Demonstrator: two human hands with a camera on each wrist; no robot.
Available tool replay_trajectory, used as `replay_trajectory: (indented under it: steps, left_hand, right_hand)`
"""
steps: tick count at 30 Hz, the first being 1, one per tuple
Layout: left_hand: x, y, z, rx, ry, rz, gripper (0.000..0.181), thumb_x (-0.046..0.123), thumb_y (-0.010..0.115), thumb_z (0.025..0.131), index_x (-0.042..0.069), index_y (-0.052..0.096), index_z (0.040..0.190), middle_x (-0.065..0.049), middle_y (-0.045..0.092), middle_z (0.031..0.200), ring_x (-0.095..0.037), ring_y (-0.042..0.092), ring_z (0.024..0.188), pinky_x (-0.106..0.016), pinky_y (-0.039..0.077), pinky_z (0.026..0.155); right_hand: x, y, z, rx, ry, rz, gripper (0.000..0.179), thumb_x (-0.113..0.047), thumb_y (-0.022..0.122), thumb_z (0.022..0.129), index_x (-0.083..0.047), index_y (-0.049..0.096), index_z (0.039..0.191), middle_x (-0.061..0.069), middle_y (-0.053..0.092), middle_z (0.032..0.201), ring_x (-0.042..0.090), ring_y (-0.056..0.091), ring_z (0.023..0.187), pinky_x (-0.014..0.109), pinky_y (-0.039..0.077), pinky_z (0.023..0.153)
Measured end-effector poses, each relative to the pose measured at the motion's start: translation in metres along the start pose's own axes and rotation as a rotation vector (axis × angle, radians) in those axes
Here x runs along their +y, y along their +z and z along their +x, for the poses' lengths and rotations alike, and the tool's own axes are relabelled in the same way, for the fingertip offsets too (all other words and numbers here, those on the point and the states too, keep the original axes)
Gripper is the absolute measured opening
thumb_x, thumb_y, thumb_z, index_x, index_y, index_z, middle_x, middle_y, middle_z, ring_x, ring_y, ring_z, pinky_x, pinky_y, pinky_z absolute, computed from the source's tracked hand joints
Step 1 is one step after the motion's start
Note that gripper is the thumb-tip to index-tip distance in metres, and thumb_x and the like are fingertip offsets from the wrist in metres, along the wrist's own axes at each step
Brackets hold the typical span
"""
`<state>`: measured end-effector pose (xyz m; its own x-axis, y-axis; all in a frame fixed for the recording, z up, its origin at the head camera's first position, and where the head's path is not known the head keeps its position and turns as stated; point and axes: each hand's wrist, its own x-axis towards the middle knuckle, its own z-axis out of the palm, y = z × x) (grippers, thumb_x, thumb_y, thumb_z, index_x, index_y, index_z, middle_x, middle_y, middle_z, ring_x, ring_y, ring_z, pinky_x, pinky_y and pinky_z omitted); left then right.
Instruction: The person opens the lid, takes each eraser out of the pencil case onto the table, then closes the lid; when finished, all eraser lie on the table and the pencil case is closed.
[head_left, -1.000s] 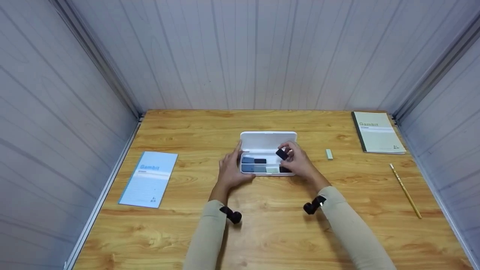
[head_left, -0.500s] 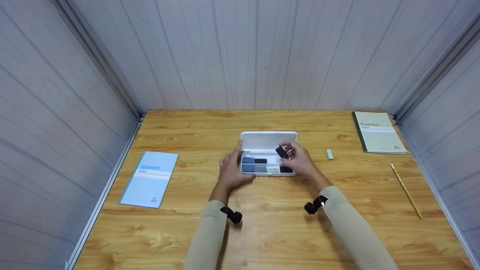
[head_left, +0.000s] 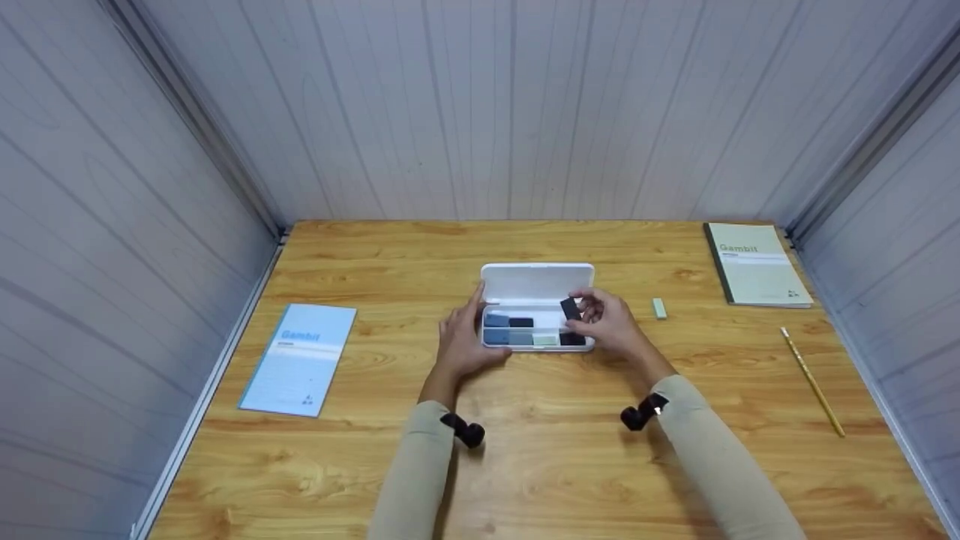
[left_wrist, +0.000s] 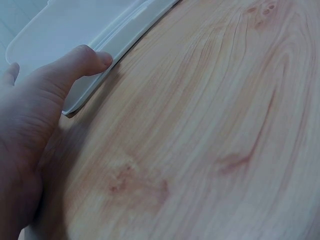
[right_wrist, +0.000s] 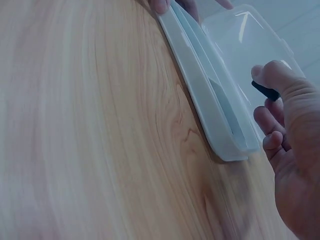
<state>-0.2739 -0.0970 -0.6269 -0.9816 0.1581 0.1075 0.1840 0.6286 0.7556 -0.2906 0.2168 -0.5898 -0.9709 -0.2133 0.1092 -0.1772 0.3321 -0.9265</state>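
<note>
A white pencil case (head_left: 536, 281) lies with its lid up at mid-table. My left hand (head_left: 463, 341) grips its left end, the thumb along the front wall in the left wrist view. Between thumb and fingers, my right hand (head_left: 611, 324) pinches a black eraser (head_left: 571, 309) over the right part of the back compartment. That compartment holds a blue block (head_left: 496, 320) and a black one (head_left: 521, 322) at its left. In the front compartment sit blue and grey blocks, a pale green eraser (head_left: 546, 340) and a black block (head_left: 572, 340).
A pale green eraser (head_left: 659, 308) lies on the table right of the case. Farther right are a pencil (head_left: 811, 382) and a cream notebook (head_left: 761, 270). A blue notebook (head_left: 298, 360) lies at the left. Panel walls (head_left: 480, 112) close off the back and sides.
My right hand has shifted slightly right with the black eraser, which now stands more upright in its fingers. The left hand stays on the case.
</note>
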Motion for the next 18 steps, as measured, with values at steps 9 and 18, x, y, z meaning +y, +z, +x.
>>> replay_trajectory:
  steps: [9,18]
  left_hand:
    - [0.001,0.0,-0.001,0.013,0.011,0.009,0.137,0.043,0.102,0.07,0.03,0.024,0.182,-0.007,0.069,0.155,-0.033,0.058,0.141,-0.059,0.033,0.121]
    - [0.0,0.0,0.0,0.002,-0.001,-0.004,0.137,0.043,0.101,0.071,0.031,0.023,0.182,-0.008,0.068,0.158,-0.035,0.055,0.146,-0.06,0.029,0.126]
  right_hand:
    - [0.002,-0.017,-0.009,0.007,0.019,-0.038,0.05,0.004,0.088,0.09,0.011,0.071,0.137,0.015,0.067,0.099,0.008,0.056,0.082,0.014,0.048,0.072]
    - [0.009,-0.047,-0.016,0.044,0.043,-0.13,0.051,-0.001,0.088,0.092,0.012,0.069,0.138,0.022,0.071,0.105,0.006,0.058,0.083,0.014,0.049,0.073]
